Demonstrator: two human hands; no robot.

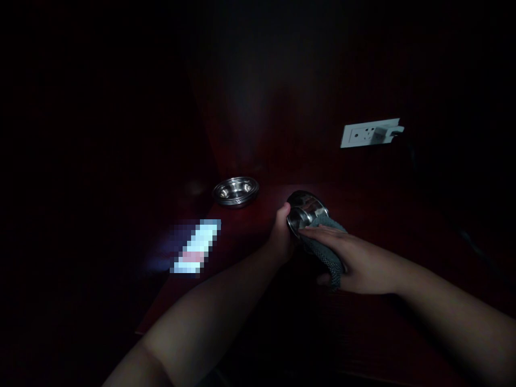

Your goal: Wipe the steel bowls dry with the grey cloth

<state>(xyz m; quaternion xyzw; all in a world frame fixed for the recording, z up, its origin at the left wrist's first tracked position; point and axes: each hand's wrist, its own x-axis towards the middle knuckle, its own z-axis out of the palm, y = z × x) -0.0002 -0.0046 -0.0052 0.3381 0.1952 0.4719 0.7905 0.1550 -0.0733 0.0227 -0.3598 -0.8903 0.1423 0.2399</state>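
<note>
Head view's nearly black; I barely make out the tabletop (pixel 382 215). Both hands busy: left hand (pixel 282 234) grips the shiny, tilted steel bowl (pixel 307 208) mid-tabletop, right hand (pixel 355 266) clutches a grey cloth (pixel 328 260) against it.

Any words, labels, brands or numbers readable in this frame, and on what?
No text can be read.
Bright rectangle on the table: pixelated, unreadable.
Wall socket: no marking visible.
Steel bowl in the left hand, grey cloth under the right hand, other bowl: no marking visible in the dark.
</note>
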